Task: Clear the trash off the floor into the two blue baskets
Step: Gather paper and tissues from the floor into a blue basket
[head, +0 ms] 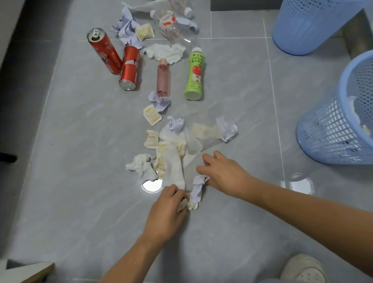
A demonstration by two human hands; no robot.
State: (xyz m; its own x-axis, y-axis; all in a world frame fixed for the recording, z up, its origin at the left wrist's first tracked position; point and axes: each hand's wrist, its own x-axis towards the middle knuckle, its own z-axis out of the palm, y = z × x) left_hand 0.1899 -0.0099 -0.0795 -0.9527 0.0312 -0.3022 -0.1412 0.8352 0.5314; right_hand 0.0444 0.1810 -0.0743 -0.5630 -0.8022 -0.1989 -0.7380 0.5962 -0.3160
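Observation:
Trash lies in a line down the grey tiled floor. My left hand grips a small crumpled white and yellow wrapper at the near end. My right hand pinches a crumpled lilac paper beside it. Just beyond are a long white tissue, a balled white tissue and several sauce packets. Farther off lie two red cans, a pink bottle, a green apple-juice bottle and clear plastic bottles. Two blue baskets stand at the right, the near basket holding some paper, the far basket behind it.
A dark skirting and wall run along the left. A wooden board corner juts in at the bottom left. My shoe is at the bottom right. Bare tiles lie between the trash line and the baskets.

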